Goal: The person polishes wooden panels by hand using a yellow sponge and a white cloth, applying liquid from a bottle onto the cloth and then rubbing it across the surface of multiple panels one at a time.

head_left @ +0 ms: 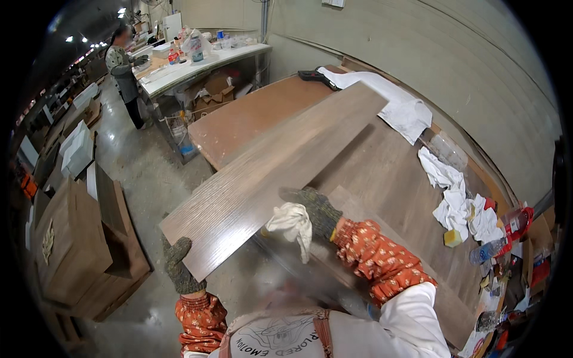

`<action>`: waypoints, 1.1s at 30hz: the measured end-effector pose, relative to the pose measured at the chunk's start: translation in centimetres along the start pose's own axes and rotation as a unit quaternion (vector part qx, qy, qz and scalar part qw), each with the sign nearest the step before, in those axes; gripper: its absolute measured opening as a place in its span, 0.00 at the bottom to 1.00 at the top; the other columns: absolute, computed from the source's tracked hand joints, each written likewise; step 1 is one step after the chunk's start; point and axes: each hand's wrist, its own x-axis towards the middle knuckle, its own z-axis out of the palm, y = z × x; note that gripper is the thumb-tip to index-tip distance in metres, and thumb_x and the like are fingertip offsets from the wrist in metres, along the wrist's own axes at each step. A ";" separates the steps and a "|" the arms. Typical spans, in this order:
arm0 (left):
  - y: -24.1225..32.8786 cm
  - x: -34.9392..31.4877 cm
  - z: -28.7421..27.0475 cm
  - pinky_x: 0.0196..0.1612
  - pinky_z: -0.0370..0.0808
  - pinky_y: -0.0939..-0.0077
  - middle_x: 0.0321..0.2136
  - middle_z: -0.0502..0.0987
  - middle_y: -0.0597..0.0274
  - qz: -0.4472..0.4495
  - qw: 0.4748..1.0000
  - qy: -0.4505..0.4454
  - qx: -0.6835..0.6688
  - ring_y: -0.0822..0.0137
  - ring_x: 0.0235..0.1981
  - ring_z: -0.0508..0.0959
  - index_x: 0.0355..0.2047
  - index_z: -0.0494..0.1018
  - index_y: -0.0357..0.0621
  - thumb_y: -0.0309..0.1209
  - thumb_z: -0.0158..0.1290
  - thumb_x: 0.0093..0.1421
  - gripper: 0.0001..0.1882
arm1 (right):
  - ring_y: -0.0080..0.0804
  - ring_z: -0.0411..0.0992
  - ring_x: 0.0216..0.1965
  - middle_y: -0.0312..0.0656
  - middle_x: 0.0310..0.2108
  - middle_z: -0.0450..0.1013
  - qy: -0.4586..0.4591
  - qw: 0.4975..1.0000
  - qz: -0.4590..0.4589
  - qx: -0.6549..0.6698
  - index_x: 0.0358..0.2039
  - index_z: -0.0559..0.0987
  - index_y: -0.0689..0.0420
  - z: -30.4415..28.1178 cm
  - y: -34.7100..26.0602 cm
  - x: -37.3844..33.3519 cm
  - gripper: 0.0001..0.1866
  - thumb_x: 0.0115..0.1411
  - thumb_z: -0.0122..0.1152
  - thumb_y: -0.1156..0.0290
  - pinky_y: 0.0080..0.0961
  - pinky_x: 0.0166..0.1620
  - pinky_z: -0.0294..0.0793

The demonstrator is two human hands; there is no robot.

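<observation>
Across your front, slantwise, lies a long wood-grain board [280, 167], its long axis running from near left, over the floor, to far right, above a broad wood panel [388, 185]; whether its far end rests on anything, cannot tell. Your gloved left hand [179, 265] is the nearer, fingers wrapped on the board's near short end. Your gloved right hand [319, 212] is closed on a bunched pale rag [292, 224], just beside the near long edge; blurred there, so contact is uncertain. From that hand, the board lies ahead and leftward. Beyond it: a brown surface [250, 125] and a spread white cloth [400, 104]. Off right: crumpled cloths [450, 191], a yellow sponge [452, 238], a clear bottle [486, 252]. Left, on the floor: stacked wooden pieces [71, 238]. Far left, a co-worker [124, 71] stands by a white-topped table [239, 55].
</observation>
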 end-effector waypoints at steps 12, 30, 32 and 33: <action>-6.5 6.6 1.4 0.48 0.74 0.67 0.43 0.73 0.56 -0.035 0.991 0.062 0.112 0.61 0.43 0.75 0.55 0.64 0.37 0.25 0.53 0.49 0.30 | 0.40 0.73 0.43 0.49 0.42 0.73 0.266 0.917 -0.105 -0.278 0.41 0.73 0.66 -10.6 -2.5 2.9 0.17 0.60 0.52 0.63 0.30 0.46 0.71; -7.0 9.9 7.9 0.55 0.70 0.69 0.52 0.71 0.54 0.175 0.819 -0.201 0.508 0.62 0.50 0.73 0.54 0.67 0.36 0.28 0.51 0.63 0.19 | 0.43 0.71 0.50 0.42 0.46 0.74 0.496 0.394 -0.126 -0.764 0.50 0.75 0.55 0.8 -4.7 -22.4 0.31 0.42 0.65 0.64 0.36 0.54 0.69; -9.2 7.5 10.8 0.55 0.71 0.66 0.50 0.72 0.53 0.145 0.849 -0.339 0.379 0.60 0.51 0.74 0.51 0.69 0.38 0.29 0.53 0.61 0.17 | 0.42 0.73 0.47 0.43 0.43 0.75 0.569 0.458 -0.186 -0.658 0.47 0.75 0.56 4.3 -3.3 -18.9 0.24 0.46 0.65 0.67 0.35 0.51 0.72; -9.7 6.8 12.3 0.58 0.67 0.63 0.47 0.74 0.50 0.232 0.747 -0.411 0.468 0.55 0.53 0.72 0.48 0.71 0.39 0.29 0.54 0.59 0.17 | 0.41 0.73 0.45 0.44 0.42 0.75 0.604 0.472 -0.221 -0.603 0.45 0.76 0.56 5.5 -2.4 -17.1 0.21 0.49 0.65 0.68 0.34 0.49 0.73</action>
